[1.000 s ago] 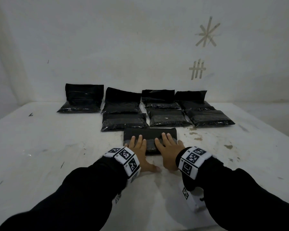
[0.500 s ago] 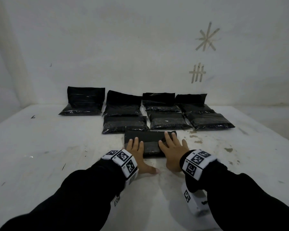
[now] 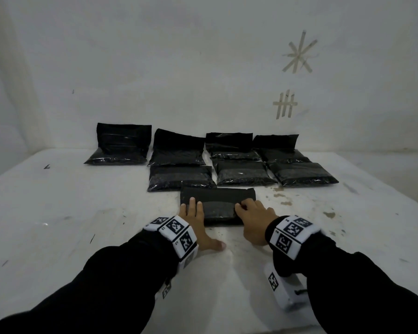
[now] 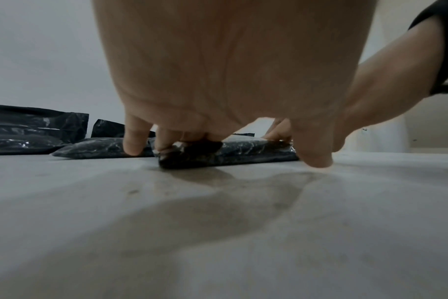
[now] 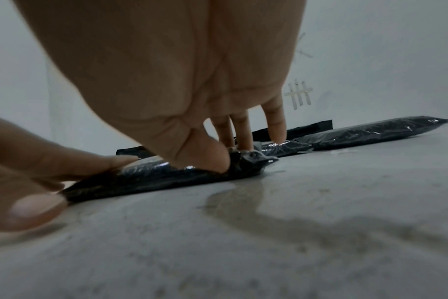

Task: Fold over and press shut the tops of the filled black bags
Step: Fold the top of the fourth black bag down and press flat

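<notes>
The nearest filled black bag (image 3: 219, 206) lies flat on the white table (image 3: 58, 213), its top folded over. My left hand (image 3: 192, 213) rests on the bag's left end with fingers straight, and its thumb (image 4: 315, 159) sits on the table beside the bag (image 4: 243, 153). My right hand (image 3: 250, 209) is at the right end with fingers curled. In the right wrist view its thumb (image 5: 202, 157) and fingers pinch the crumpled end of the bag (image 5: 146, 178).
Three folded bags (image 3: 244, 173) lie in a row just behind. Several more bags (image 3: 121, 145) lean with upright tops against the wall. Brown stains (image 3: 282, 198) mark the table right of the near bag. Tape marks (image 3: 285, 104) are on the wall.
Both hands have slid apart from the middle of the bag toward its ends. The right fingers, flat before, are now curled on the right end.
</notes>
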The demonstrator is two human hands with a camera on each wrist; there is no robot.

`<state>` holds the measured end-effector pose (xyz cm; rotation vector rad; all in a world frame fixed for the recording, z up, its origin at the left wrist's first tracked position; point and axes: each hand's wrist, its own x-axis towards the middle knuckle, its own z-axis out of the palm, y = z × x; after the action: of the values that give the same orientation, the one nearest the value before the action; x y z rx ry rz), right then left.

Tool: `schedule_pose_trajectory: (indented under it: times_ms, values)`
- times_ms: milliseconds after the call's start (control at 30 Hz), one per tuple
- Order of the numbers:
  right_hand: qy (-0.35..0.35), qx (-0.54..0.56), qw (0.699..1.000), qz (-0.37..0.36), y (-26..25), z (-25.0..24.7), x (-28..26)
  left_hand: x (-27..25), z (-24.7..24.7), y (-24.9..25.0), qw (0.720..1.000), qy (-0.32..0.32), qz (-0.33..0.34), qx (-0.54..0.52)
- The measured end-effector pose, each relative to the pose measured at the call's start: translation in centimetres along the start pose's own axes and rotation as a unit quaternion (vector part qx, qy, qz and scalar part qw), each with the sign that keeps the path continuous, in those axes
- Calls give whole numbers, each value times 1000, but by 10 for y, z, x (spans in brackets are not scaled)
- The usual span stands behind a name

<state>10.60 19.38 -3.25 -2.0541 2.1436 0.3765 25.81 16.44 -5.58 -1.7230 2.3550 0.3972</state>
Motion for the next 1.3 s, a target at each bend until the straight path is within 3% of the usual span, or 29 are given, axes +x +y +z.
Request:
schedule_pose_trajectory:
  times_ms: [200, 333, 600, 833, 1167, 1300]
  values:
    - [-73, 66, 995, -17, 4, 0, -2, -5, -2, 1, 1000, -11, -8, -11]
    - [-78, 128, 988, -24, 12, 0, -5, -7, -8, 2, 1000, -24, -9, -16]
    - [-87, 72, 994, -9, 11, 2, -2, -3, -3, 4, 1000, -7, -19, 14]
    - [-83, 169, 982, -24, 19, 1, -2, -2, -17, -8, 995, -54, 15, -84]
    - [-40, 147, 988, -12, 21, 3, 7, 2, -27, -18, 995, -1, 34, -92]
    - [-31, 160, 987, -13, 24, 4, 8, 4, -24, -25, 992, 52, 37, -112]
